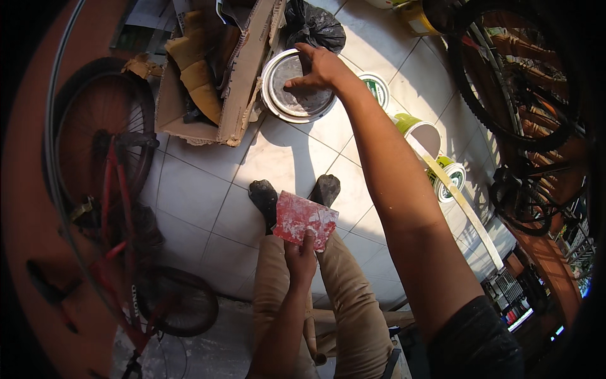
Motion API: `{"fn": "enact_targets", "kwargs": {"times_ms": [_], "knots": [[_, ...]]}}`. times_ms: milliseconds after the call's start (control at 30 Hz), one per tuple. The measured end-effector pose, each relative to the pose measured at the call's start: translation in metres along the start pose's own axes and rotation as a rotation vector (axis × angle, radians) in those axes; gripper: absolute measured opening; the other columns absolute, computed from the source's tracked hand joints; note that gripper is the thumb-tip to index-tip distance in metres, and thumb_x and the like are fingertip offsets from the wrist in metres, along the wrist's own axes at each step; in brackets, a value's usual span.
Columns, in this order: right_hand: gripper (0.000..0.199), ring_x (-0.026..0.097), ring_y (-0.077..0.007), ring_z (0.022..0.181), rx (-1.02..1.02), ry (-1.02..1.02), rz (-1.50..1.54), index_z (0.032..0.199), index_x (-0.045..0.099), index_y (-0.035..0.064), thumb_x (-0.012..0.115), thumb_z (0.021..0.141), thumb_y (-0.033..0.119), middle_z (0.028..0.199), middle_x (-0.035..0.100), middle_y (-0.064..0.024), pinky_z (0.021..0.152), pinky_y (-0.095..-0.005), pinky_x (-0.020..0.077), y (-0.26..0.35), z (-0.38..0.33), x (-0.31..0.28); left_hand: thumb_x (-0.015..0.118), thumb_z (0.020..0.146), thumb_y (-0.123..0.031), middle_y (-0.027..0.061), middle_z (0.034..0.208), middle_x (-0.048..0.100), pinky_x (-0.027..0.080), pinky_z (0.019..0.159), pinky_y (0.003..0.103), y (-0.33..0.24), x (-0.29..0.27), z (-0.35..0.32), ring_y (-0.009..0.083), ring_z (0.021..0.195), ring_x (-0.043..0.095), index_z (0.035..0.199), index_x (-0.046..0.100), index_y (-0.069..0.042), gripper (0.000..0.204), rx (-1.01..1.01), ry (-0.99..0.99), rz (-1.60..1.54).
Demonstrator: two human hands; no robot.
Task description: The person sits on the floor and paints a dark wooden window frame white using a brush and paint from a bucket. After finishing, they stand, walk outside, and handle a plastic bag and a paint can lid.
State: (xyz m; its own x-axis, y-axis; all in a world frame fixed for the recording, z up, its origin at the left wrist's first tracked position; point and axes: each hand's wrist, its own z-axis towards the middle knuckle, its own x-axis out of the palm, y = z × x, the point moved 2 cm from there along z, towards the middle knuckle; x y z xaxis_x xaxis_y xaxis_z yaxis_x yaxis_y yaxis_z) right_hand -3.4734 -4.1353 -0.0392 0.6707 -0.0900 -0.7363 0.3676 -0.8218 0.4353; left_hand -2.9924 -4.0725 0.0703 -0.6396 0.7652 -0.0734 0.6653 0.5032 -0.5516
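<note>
My left hand (300, 260) grips a flat red square piece (305, 218) by its lower edge, thumb on top. White smears cover this piece, which looks like a spreader or a sheet; I cannot tell which. At the end of my outstretched arm, my right hand (320, 68) is over a round bucket (278, 107) with a white rim and a grey, stained top. Its thumb and fingers are spread apart above the grey surface, the fingertips near the far rim. Whether they touch it is unclear.
A torn cardboard box (235, 95) and a black plastic bag (315, 28) stand beside the bucket. Right of my arm are a green bucket (421, 131), round lidded tubs (451, 180) and a long pale strip (464, 205). Bicycles (117, 221) flank the tiled floor (189, 189).
</note>
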Motion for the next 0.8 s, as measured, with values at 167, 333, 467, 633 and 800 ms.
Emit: {"fn": "enact_targets", "kwargs": {"times_ms": [167, 333, 467, 633, 800], "knots": [[0.125, 0.058, -0.0574, 0.143, 0.039, -0.106, 0.002, 0.170, 0.046, 0.0261, 0.099, 0.067, 0.073, 0.159, 0.055, -0.0363, 0.118, -0.0576, 0.0546, -0.001, -0.016, 0.025, 0.070, 0.114, -0.020, 0.0146, 0.134, 0.073, 0.056, 0.102, 0.039, -0.024, -0.012, 0.003, 0.0227, 0.118, 0.072, 0.142, 0.063, 0.002, 0.037, 0.070, -0.024, 0.051], [0.130, 0.064, -0.0566, 0.135, 0.036, -0.082, -0.036, 0.171, 0.042, 0.0173, 0.094, 0.069, 0.079, 0.145, 0.062, -0.0406, 0.114, -0.0587, 0.0543, 0.004, -0.025, 0.026, 0.072, 0.113, -0.021, 0.0165, 0.134, 0.073, 0.056, 0.102, 0.040, -0.048, -0.031, 0.014, 0.0249, 0.118, 0.072, 0.139, 0.067, 0.003, 0.036, 0.023, -0.031, -0.007], [0.129, 0.065, -0.0620, 0.129, 0.201, -0.070, -0.088, 0.167, 0.034, 0.0027, 0.086, 0.079, 0.082, 0.136, 0.061, -0.0481, 0.110, -0.0589, 0.0557, 0.001, -0.056, 0.045, 0.073, 0.111, -0.021, 0.0174, 0.132, 0.073, 0.056, 0.101, 0.042, -0.071, -0.044, 0.022, 0.0264, 0.119, 0.072, 0.133, 0.071, 0.003, 0.032, 0.166, 0.001, 0.071], [0.126, 0.065, -0.0646, 0.128, 0.474, -0.028, 0.193, 0.153, 0.032, -0.0138, 0.079, 0.087, 0.084, 0.140, 0.053, -0.0557, 0.110, -0.0587, 0.0563, 0.015, -0.119, 0.093, 0.074, 0.108, -0.029, 0.0236, 0.133, 0.073, 0.057, 0.104, 0.050, -0.106, -0.074, 0.052, 0.0374, 0.119, 0.073, 0.130, 0.075, 0.004, 0.039, 0.364, 0.072, 0.364], [0.127, 0.068, -0.0689, 0.117, 0.518, -0.138, 0.204, 0.150, 0.024, -0.0148, 0.072, 0.090, 0.087, 0.132, 0.052, -0.0592, 0.101, -0.0609, 0.0607, 0.036, -0.151, 0.116, 0.081, 0.098, -0.044, 0.0294, 0.142, 0.070, 0.057, 0.110, 0.050, -0.185, -0.102, 0.065, 0.0419, 0.129, 0.072, 0.130, 0.078, 0.003, 0.057, 0.054, 0.360, 0.981]]}}
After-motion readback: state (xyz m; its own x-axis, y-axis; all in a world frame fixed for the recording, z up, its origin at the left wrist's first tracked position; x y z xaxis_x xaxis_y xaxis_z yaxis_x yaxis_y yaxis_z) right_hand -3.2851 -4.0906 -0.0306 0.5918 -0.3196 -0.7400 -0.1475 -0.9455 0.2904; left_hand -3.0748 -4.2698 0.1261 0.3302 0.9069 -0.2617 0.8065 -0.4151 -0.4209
